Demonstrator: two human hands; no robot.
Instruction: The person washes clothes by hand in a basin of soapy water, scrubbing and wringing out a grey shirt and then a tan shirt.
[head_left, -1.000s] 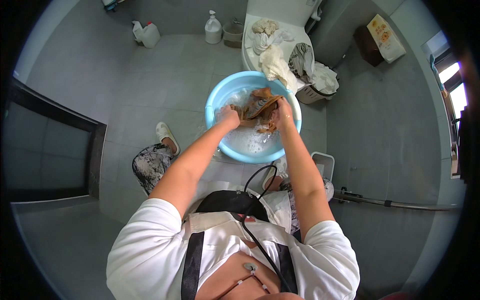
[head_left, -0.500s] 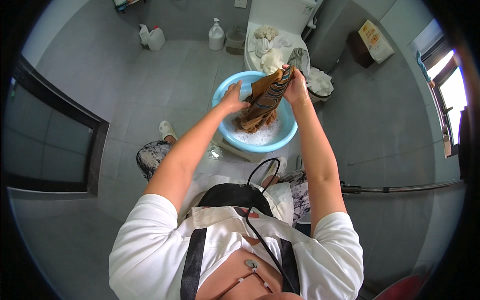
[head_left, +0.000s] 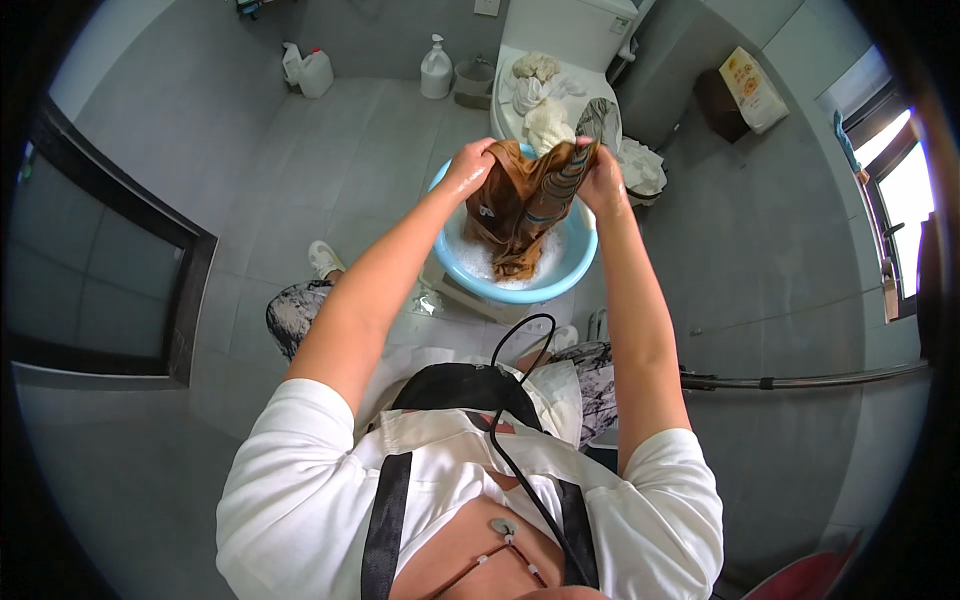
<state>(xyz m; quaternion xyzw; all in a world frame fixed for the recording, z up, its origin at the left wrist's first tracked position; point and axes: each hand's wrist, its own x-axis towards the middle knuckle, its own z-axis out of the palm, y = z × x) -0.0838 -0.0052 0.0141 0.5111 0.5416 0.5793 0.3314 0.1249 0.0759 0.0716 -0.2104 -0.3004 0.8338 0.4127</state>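
Between my two hands a wet brown garment [head_left: 512, 205] with dark, striped patterning along its right side is held up and spread. My left hand [head_left: 468, 170] is closed on its upper left edge. At its upper right, my right hand [head_left: 602, 182] grips a bunched part of the same cloth. The garment's lower end hangs into a light blue basin [head_left: 520, 296], where white suds [head_left: 472, 255] float on the water. My fingertips are partly hidden by the folds.
Behind the basin stands a white toilet [head_left: 565, 30], with white cloths [head_left: 548, 125] and a grey cloth [head_left: 598, 120] piled on its lid. A pump bottle [head_left: 436, 72] and a white jug [head_left: 316, 75] stand by the back wall. A stuffed waste bin [head_left: 640, 168] is right of the toilet.
My left hand has gone from open beside the cloth to gripping its upper left edge. The garment is now spread wider between both hands; my right hand keeps its hold.
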